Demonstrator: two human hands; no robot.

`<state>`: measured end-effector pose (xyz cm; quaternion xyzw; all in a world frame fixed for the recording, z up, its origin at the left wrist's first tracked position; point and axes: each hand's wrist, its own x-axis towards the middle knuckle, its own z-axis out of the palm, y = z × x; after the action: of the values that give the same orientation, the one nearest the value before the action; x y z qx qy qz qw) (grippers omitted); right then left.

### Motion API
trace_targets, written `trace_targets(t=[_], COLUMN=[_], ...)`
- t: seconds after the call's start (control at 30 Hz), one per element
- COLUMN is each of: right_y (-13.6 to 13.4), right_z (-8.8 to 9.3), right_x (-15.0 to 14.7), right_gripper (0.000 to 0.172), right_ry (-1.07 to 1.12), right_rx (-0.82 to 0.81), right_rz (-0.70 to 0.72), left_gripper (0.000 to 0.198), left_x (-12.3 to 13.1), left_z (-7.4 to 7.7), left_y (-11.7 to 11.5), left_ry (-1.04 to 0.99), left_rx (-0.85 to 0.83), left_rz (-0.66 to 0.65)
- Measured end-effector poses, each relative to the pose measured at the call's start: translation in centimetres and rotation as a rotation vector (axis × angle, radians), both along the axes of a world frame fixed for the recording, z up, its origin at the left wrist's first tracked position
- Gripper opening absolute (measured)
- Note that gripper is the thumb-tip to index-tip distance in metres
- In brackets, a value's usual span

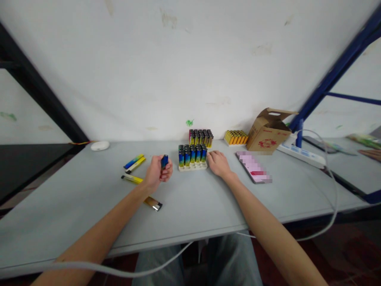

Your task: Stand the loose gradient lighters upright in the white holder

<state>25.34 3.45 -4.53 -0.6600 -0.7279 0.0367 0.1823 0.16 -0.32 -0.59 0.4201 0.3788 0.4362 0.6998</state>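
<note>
In the head view, my left hand [156,171] is closed round a blue lighter [164,161], its dark top sticking up from the fist. Just to the right of it, blue-and-yellow lighters [193,155] stand upright in rows in a white slotted tray [193,168], whose front row of slots is bare. My right hand [218,162] lies on the table with loosely stretched fingers, fingertips against or very near the tray's right side. Loose lighters lie left of and under my left forearm: a blue one [133,161], yellow ones [135,165] and an amber one [153,203] with a metal end.
Behind the tray stands another block of dark-topped lighters [201,137]. Further right are a tray of yellow-orange pieces [236,137], an open cardboard box [268,135], a phone [253,167] and a power strip [302,155]. A white oval object [100,145] sits far left. A white cable [335,198] loops at right.
</note>
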Motion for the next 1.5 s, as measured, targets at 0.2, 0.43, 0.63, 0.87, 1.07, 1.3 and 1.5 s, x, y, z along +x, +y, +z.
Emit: trace_targets(t=[0.2, 0.43, 0.63, 0.87, 1.07, 1.3, 1.5], right_y=[0.0, 0.2, 0.7, 0.1, -2.5, -3.5, -4.0], right_z=[-0.1, -0.3, -1.0, 0.2, 2.0, 1.4, 1.7], right_x=[0.0, 0.1, 0.3, 0.1, -1.7, -3.1, -4.1], right_gripper=[0.047, 0.046, 0.042, 0.034, 0.027, 0.027, 0.020], right_ry=[-0.008, 0.018, 0.151, 0.565, 0.701, 0.612, 0.620], right_rx=[0.014, 0.011, 0.091, 0.601, 0.613, 0.526, 0.557], right_rz=[0.000, 0.003, 0.013, 0.015, 0.283, 0.384, 0.448], left_gripper=[0.037, 0.038, 0.032, 0.014, 0.019, 0.015, 0.046], left_x=[0.0, 0.2, 0.5, 0.9, 0.7, 0.7, 1.3], left_z=[0.0, 0.3, 0.6, 0.0, -0.2, -0.9, -0.9], left_y=[-0.1, -0.3, -0.9, -1.2, -0.9, -0.7, -1.3], left_ry=[-0.007, 0.020, -0.068, -0.021, -0.057, 0.060, 0.148], left_rx=[0.005, 0.010, 0.076, 0.117, 0.027, 0.169, 0.229], left_rz=[-0.031, -0.026, -0.057, -0.151, -0.174, -0.138, -0.182])
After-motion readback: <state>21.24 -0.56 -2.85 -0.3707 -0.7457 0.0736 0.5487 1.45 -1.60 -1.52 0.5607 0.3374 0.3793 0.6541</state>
